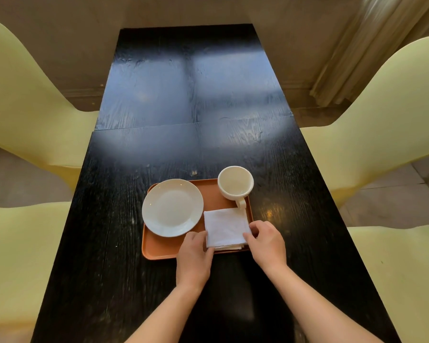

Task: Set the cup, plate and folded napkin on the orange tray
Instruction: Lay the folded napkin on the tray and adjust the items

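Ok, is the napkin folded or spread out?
Folded: the napkin lies as a small square on the tray, layered edges showing at its near side.

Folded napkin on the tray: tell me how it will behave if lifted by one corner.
The folded napkin is probably floppy: loose layers show at its near edge, so it may unfold. It looks light and thin. Both hands, left hand and right hand, at its sides suggest it needs support.

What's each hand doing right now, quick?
Left hand: fingers pinching the folded napkin's near-left edge.
Right hand: fingers pinching the napkin's right edge.
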### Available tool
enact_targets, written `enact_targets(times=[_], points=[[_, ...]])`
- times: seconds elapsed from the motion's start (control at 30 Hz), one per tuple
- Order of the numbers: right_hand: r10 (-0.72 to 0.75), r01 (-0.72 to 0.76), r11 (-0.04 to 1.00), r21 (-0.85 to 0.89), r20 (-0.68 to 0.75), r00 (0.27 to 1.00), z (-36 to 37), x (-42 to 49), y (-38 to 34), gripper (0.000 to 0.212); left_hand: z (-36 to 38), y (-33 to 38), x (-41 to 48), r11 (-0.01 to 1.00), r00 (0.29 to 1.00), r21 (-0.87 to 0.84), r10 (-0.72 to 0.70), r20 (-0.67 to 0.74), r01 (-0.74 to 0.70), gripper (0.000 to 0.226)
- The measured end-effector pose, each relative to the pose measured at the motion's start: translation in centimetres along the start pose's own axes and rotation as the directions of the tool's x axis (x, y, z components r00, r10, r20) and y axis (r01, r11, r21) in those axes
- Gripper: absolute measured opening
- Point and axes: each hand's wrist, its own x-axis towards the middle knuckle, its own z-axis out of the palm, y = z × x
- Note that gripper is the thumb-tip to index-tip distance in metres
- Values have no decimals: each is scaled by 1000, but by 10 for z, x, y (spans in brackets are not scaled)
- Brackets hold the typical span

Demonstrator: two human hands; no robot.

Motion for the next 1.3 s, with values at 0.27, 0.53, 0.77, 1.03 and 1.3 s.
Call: enact_targets(times=[0.27, 0.53, 0.77, 1.03, 1.3], points=[[-62, 62, 998, -32, -4, 998, 2, -15, 8, 32, -6, -3, -3, 874, 915, 270, 389, 110, -404, 13], [-191, 196, 970, -142, 53, 980, -2, -15, 7, 20, -3, -3, 6, 858, 897, 263, 409, 168, -441, 17], [-332, 342, 903, -261, 81, 940, -9, -17, 11, 9, -1, -11, 5, 867, 894, 225, 414, 171, -444, 18], [-217, 223, 965, -138, 54, 975, -10, -15, 20, 6, 7, -23, -11, 828, 872, 279, 443, 207, -486, 42], [-514, 508, 832, -224, 32, 857, -1, -31, 24, 42, 7, -25, -8, 810, 869, 337, 385, 310, -479, 63]])
